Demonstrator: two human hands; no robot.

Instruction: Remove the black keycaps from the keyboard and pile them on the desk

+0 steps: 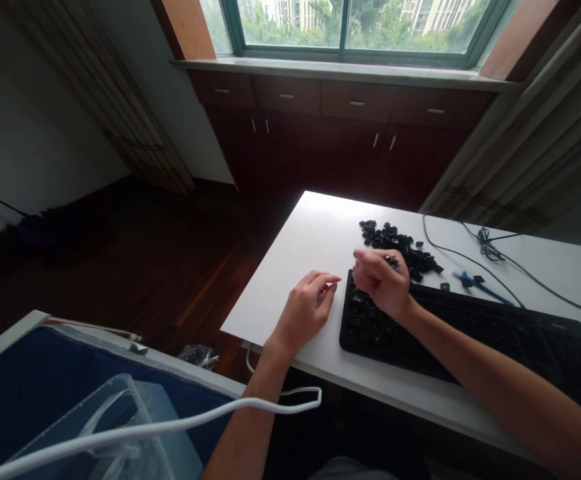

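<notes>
My right hand (381, 283) is curled into a fist over the upper left corner of a black keyboard (450, 333). Small black keycaps (393, 262) show between its bent fingers. Just behind it lies a heap of loose black keycaps (390, 236) on the white table, partly covered by the fist. My left hand (306, 305) rests at the table beside the keyboard's left end, fingers loosely bent. Its thumb and index tips come near each other with a small gap, and I see nothing between them.
A blue-handled tool (485, 289) lies behind the keyboard near a few stray keycaps. Black cable (490, 248) loops across the back of the white table (280, 280). At lower left, a white cable (170, 427) crosses a dark blue surface with a clear plastic bag (120, 407).
</notes>
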